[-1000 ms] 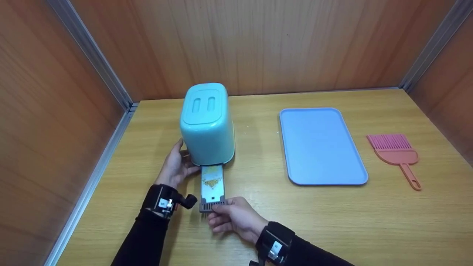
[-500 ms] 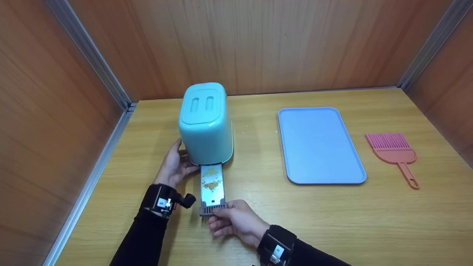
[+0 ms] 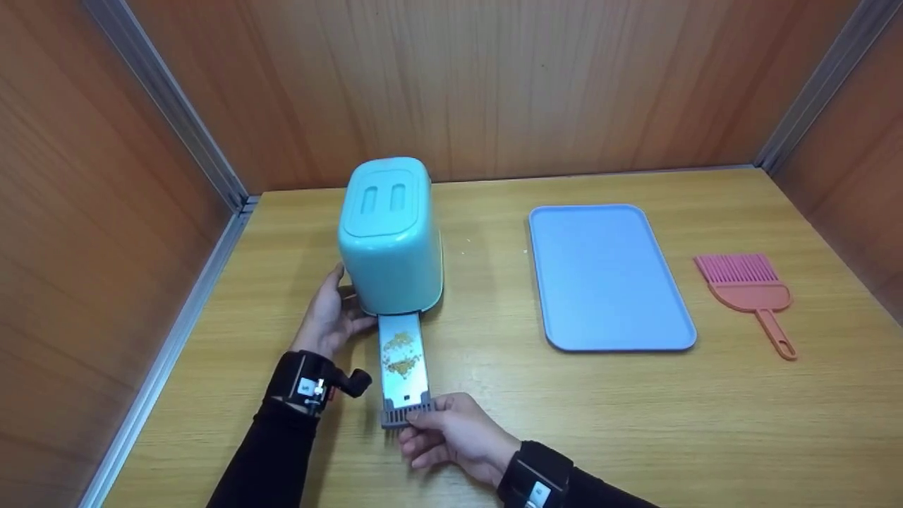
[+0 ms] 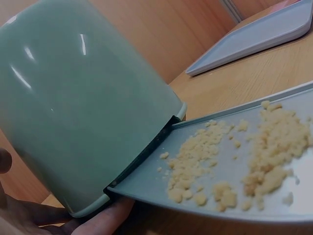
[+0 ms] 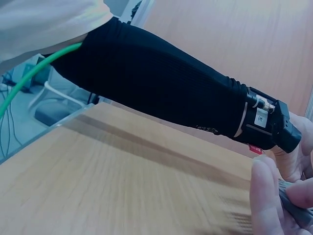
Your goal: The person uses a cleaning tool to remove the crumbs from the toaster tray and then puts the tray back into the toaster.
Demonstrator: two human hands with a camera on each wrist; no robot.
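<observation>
toaster: showing a glossy mint-turquoise shell, looking greener and carrying white glints in the left wrist view
crumb tray: showing pale silver-grey metal, ending in a dark grey ribbed grip
crumbs: showing golden yellow against the grey
serving tray: showing plain light blue, no pattern
brush: showing salmon pink, its bristles running in fine parallel lines
worktop: showing light yellow wood grain in long streaks
walls: showing reddish-brown wood grain, with silver-grey corner strips
sleeves: showing black ribbed fabric
wrist straps: showing black with small white labels
cable: showing bright green
</observation>
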